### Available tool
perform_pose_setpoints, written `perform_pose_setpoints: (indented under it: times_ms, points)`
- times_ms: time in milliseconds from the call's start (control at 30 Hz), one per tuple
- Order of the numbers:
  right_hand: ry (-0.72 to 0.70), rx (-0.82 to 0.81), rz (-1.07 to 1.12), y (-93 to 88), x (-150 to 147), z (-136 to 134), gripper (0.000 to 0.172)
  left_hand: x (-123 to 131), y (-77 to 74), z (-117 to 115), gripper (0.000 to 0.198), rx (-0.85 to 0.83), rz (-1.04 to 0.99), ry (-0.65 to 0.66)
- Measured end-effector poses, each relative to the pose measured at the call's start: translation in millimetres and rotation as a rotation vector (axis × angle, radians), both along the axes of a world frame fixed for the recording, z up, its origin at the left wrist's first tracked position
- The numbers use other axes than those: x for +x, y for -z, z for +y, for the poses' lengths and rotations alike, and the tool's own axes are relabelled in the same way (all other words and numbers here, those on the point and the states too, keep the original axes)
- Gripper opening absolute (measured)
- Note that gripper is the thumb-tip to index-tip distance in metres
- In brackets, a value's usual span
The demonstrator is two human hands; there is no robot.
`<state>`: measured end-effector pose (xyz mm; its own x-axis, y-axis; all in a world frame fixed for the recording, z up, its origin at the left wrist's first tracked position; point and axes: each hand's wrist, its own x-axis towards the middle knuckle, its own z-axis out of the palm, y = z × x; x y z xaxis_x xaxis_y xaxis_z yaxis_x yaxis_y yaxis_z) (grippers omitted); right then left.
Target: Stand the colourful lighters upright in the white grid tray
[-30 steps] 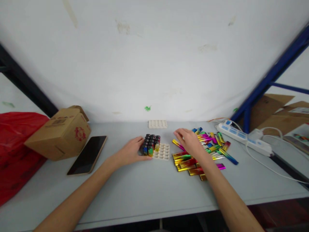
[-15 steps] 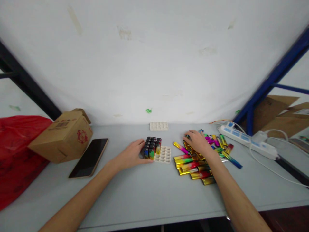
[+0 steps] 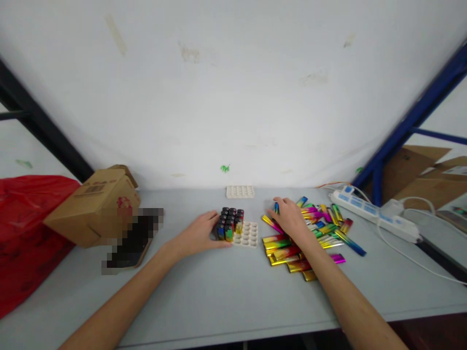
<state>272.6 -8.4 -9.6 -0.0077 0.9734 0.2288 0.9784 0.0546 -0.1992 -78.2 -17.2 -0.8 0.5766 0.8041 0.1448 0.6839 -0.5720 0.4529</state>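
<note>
Black-topped lighters (image 3: 229,221) with shiny coloured bodies stand upright in rows on the left part of a white plastic tray (image 3: 250,234) with round hollows. My left hand (image 3: 199,234) cups this group from the left, its fingers behind and its thumb along the front. My right hand (image 3: 290,217) is at the left side of a loose pile of shiny lighter cases (image 3: 284,251) in gold, red, green, blue and magenta. Between its thumb and fingertips shows a blue lighter case (image 3: 276,208), partly hidden by the fingers.
A second white tray (image 3: 240,191) lies by the wall. On the left are a cardboard box (image 3: 91,206), a dark phone-like slab (image 3: 136,238), partly pixelated, and a red plastic bag (image 3: 32,233). A white power strip (image 3: 375,214) with cables lies at the right.
My right hand has moved left over the pile, and a blue lighter case now shows at its fingertips. A magenta-ended case has come into view near my right forearm. My left hand stays put.
</note>
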Motion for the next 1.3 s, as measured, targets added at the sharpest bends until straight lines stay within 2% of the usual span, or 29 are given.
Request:
perform_pose_setpoints:
  times_ms: [67, 233, 367, 500, 633, 700, 800, 867, 967, 1033, 1167, 1300]
  points:
    - [-0.040, 0.018, 0.056, 2.6, -0.9, 2.7, 0.043, -0.6, 0.8, 0.7, 0.075, 0.007, 0.000, -0.001]
    - [-0.192, 0.078, 0.265, 7.3, 1.6, 8.7, 0.062, -0.9, -0.9, 0.1, 0.076, 0.001, 0.003, -0.006]
    - [-0.227, 0.109, 0.597, 4.8, 1.9, 8.5, 0.056, 0.1, -2.5, -1.3, 0.072, -0.004, -0.011, -0.007]
    - [-0.239, -0.013, 1.002, -3.5, -9.2, 2.3, 0.044, 1.7, -3.2, -1.7, 0.071, -0.017, -0.009, -0.006]
    - [-0.269, -0.179, 1.292, -14.7, -27.5, -11.6, 0.053, 2.3, -1.5, -0.4, 0.071, -0.025, -0.009, 0.001]
    - [-0.274, -0.280, 1.369, -18.6, -35.8, -18.6, 0.058, 1.9, 0.2, 0.3, 0.070, -0.020, 0.003, -0.002]
    - [-0.275, -0.355, 1.295, -20.3, -45.7, -25.3, 0.058, 0.8, 2.4, 0.9, 0.073, -0.007, 0.016, -0.006]
    - [-0.303, -0.253, 1.150, -19.9, -51.0, -27.7, 0.054, 0.1, 3.0, 1.0, 0.075, -0.005, 0.016, -0.003]
    - [-0.350, -0.028, 0.902, -21.0, -57.2, -31.8, 0.057, -0.6, 3.1, 1.4, 0.075, -0.020, 0.019, 0.010]
    - [-0.354, 0.031, 0.775, -23.7, -60.2, -35.6, 0.061, -1.0, 3.5, 2.0, 0.075, -0.026, 0.013, 0.025]
    - [-0.357, 0.018, 0.642, -29.1, -64.0, -42.4, 0.061, -2.0, 5.7, 2.8, 0.072, -0.021, -0.014, 0.040]
    - [-0.325, 0.030, 0.592, -29.9, -66.8, -44.7, 0.048, -2.6, 6.6, 2.9, 0.074, -0.024, -0.004, 0.037]
